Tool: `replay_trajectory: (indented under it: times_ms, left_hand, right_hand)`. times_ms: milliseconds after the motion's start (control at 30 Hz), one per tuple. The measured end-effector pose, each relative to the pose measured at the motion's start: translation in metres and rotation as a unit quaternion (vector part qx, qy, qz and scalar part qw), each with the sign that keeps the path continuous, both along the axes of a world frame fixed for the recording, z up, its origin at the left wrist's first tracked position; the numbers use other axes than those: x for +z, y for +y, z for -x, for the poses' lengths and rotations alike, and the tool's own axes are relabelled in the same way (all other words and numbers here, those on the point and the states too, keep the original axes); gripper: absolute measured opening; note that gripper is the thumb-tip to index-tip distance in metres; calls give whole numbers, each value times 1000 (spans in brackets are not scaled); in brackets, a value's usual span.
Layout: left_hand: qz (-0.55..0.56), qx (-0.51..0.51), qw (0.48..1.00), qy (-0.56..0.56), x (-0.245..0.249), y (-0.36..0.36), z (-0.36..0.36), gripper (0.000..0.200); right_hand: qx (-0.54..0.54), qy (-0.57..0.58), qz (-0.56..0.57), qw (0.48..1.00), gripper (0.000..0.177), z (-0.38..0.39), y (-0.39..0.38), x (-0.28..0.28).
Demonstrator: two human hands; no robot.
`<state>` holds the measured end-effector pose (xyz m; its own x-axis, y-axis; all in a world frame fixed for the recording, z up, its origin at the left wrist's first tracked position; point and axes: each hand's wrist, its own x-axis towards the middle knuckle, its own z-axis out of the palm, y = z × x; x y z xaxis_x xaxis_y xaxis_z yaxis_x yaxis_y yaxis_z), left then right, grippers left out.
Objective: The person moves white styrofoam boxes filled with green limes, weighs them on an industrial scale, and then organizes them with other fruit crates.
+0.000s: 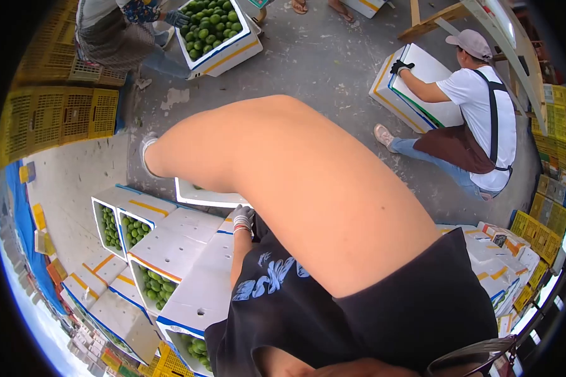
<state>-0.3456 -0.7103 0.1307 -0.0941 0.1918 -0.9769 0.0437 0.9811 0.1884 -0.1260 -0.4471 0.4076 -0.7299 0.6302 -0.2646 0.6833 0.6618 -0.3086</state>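
My right arm stretches across the view from the right to the left. At its end is my right hand (148, 154) in a whitish glove, left of a white foam box (210, 199); its fingers are mostly hidden. My left hand (243, 217), in a grey glove, is closed at the near right edge of that box, with its fingertips at the rim. My right forearm covers most of the box, and a little green fruit shows inside. Stacked white boxes (188, 235) stand just below, several with green fruit (154, 286) showing at their open sides.
At the upper left a person (116, 34) reaches over a box of green fruit (210, 28). On the right a seated person (484, 107) touches a white box (415, 88). Yellow crates (60, 116) line the left, more crates (538, 229) the right. Grey floor (321, 69) lies between.
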Motion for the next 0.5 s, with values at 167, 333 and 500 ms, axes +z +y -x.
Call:
replay_trajectory:
  times_ms: [167, 333, 500]
  left_hand:
    - [6, -44, 998, -54, -33, 14, -8, 62]
    - [3, -53, 995, 85, 37, 41, -44, 48]
    - [12, -919, 394, 33, -8, 53, -12, 29]
  right_hand:
    - [-204, -43, 208, 956, 32, -123, -53, -70]
    - [-409, -142, 360, 826, 37, -263, -151, -255]
    - [-449, -57, 552, 701, 38, -348, -39, -281]
